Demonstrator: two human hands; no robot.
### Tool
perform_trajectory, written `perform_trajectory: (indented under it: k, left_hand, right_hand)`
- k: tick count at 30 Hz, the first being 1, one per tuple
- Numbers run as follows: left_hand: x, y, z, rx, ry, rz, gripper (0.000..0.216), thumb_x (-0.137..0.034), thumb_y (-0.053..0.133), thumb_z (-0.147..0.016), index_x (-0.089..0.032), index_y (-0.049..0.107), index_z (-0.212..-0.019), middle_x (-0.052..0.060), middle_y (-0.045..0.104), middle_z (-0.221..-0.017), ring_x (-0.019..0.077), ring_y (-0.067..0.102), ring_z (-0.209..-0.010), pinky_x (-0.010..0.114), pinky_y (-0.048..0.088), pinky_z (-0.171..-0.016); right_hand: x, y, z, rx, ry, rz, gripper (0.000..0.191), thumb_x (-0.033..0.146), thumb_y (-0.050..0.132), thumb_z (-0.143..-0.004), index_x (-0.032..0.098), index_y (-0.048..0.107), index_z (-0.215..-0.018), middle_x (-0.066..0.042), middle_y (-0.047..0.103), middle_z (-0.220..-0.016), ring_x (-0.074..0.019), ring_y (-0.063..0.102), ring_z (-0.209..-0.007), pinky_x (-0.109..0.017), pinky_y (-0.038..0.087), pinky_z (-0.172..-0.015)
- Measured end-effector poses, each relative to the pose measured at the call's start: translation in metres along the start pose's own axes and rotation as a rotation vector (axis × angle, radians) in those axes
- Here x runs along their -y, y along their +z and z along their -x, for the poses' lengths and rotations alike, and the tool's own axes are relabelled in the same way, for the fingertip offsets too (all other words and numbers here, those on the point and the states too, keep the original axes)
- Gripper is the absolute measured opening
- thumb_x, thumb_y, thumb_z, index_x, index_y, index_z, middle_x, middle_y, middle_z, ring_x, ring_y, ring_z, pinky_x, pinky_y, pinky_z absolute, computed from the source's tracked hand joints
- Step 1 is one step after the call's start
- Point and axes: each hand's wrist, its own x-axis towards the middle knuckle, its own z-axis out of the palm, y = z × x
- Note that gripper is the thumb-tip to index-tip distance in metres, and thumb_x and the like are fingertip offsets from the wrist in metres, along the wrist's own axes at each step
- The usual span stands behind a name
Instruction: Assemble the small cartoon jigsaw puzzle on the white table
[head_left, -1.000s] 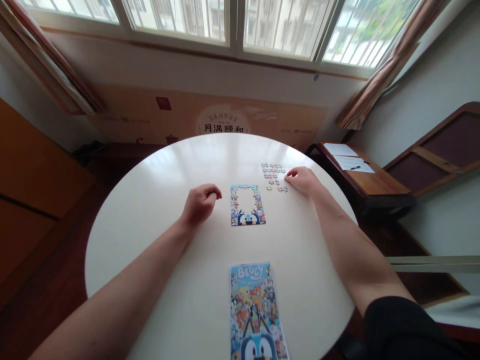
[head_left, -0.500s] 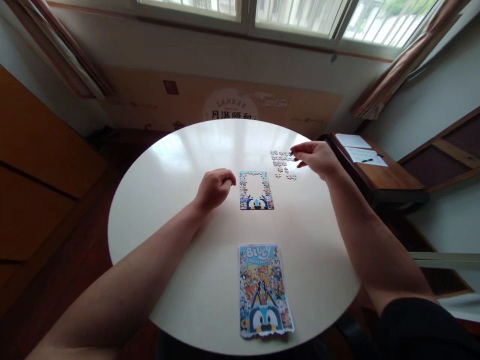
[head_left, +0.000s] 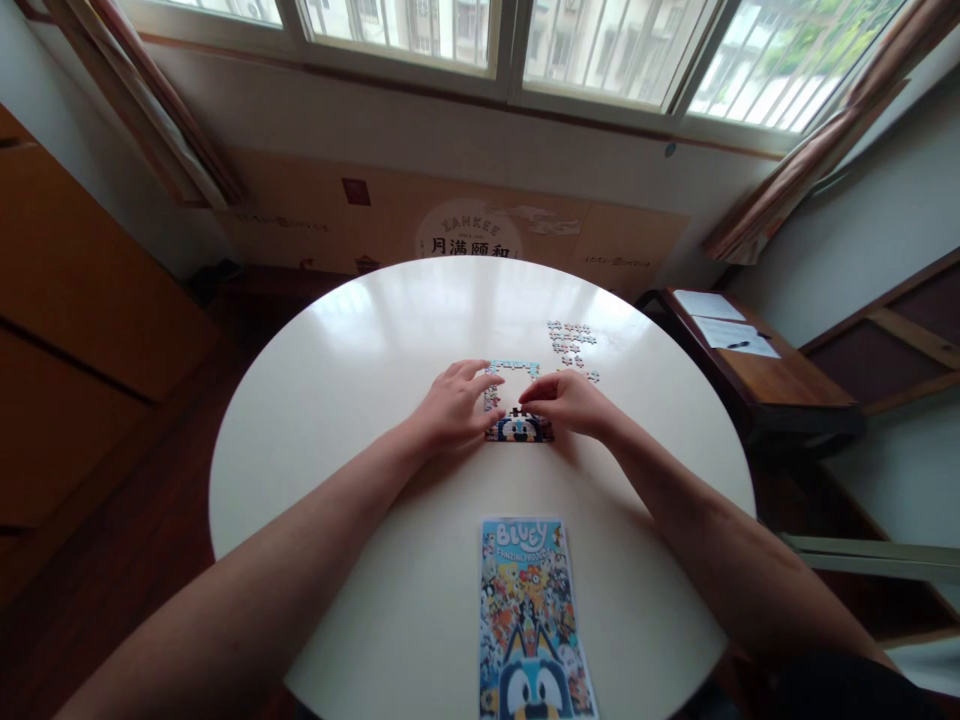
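Observation:
A partly assembled jigsaw puzzle (head_left: 519,430) lies on the white round table, its border joined around an open middle. My left hand (head_left: 457,405) rests at its left edge with fingers spread, holding nothing. Over its lower right part, my right hand (head_left: 566,400) pinches a small dark puzzle piece (head_left: 516,411) at the inner edge, above the blue dog face. The right fingers hide part of the puzzle's right side. Several loose puzzle pieces (head_left: 571,335) lie in rows beyond my right hand.
A colourful Bluey picture sheet (head_left: 529,610) lies near the table's front edge. The round table (head_left: 360,360) fills the middle. To the right stands a brown side table (head_left: 765,375) with papers (head_left: 735,335) and a pen. Windows and a poster (head_left: 469,230) are behind.
My right hand has come from the loose pieces to the puzzle, bringing a dark piece. My left hand has unfolded from a loose fist and moved onto the puzzle's left edge.

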Motion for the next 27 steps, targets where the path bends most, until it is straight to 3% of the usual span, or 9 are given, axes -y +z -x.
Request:
perform_trajectory:
  k: [8, 17, 22, 27]
  left_hand:
    - [0.005, 0.005, 0.0, 0.041, -0.016, 0.011, 0.047, -0.039, 0.072, -0.083, -0.023, 0.065, -0.127, 0.014, 0.051, -0.148, 0.0366, 0.042, -0.139, 0.057, 0.034, -0.115]
    - [0.003, 0.003, -0.001, 0.047, -0.033, -0.001, 0.044, -0.038, 0.072, -0.084, -0.022, 0.067, -0.125, 0.014, 0.053, -0.147, 0.0366, 0.045, -0.138, 0.057, 0.036, -0.114]
    - [0.001, 0.002, -0.001, -0.052, 0.055, 0.094, 0.019, -0.027, 0.066, -0.09, -0.025, 0.075, -0.107, 0.01, 0.062, -0.137, 0.0289, 0.055, -0.127, 0.053, 0.045, -0.108]
    - [0.0, 0.005, 0.0, -0.025, 0.141, 0.125, 0.013, -0.023, 0.068, -0.088, -0.028, 0.079, -0.092, 0.006, 0.069, -0.126, 0.0266, 0.059, -0.119, 0.049, 0.05, -0.103]
  right_hand:
    - [-0.001, 0.006, 0.003, -0.007, 0.017, 0.09, 0.018, 0.024, 0.069, -0.078, 0.021, 0.079, -0.093, -0.004, 0.078, -0.084, -0.0176, 0.07, -0.074, -0.031, 0.055, -0.068]
    - [0.008, 0.0, 0.005, -0.121, -0.041, 0.296, 0.019, 0.026, 0.069, -0.079, 0.025, 0.079, -0.095, 0.0, 0.074, -0.08, -0.0143, 0.06, -0.068, -0.03, 0.047, -0.067]
    - [0.007, -0.012, 0.009, -0.11, -0.059, 0.336, 0.016, 0.032, 0.069, -0.083, 0.024, 0.078, -0.093, -0.002, 0.074, -0.081, -0.0147, 0.059, -0.067, -0.029, 0.045, -0.064]
    - [0.007, -0.01, 0.013, -0.02, -0.105, 0.369, 0.011, 0.028, 0.069, -0.082, 0.025, 0.078, -0.087, -0.001, 0.073, -0.08, -0.0145, 0.06, -0.07, -0.028, 0.045, -0.066]
